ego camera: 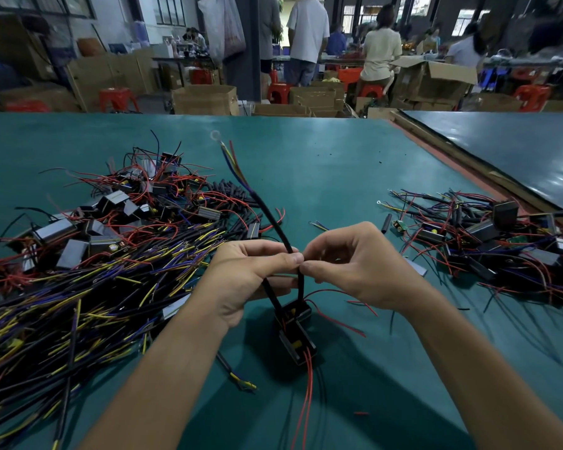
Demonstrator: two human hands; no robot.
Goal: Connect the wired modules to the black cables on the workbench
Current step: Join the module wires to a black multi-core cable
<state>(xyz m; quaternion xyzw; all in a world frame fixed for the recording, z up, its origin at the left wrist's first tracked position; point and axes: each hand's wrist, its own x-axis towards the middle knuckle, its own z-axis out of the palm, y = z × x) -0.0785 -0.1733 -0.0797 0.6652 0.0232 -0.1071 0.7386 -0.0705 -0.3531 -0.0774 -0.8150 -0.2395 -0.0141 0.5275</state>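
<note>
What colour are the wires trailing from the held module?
Red, seen in the head view.

— Where does the view sit?
— On the person's head, close above the teal matted counter (322,164) — facing forward and down, the workshop floor beyond. One view only.

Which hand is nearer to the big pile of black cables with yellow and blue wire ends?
Left. The left hand is right beside the pile of black cables, at its right edge. The right hand is farther away, on the other side of the left hand.
</note>
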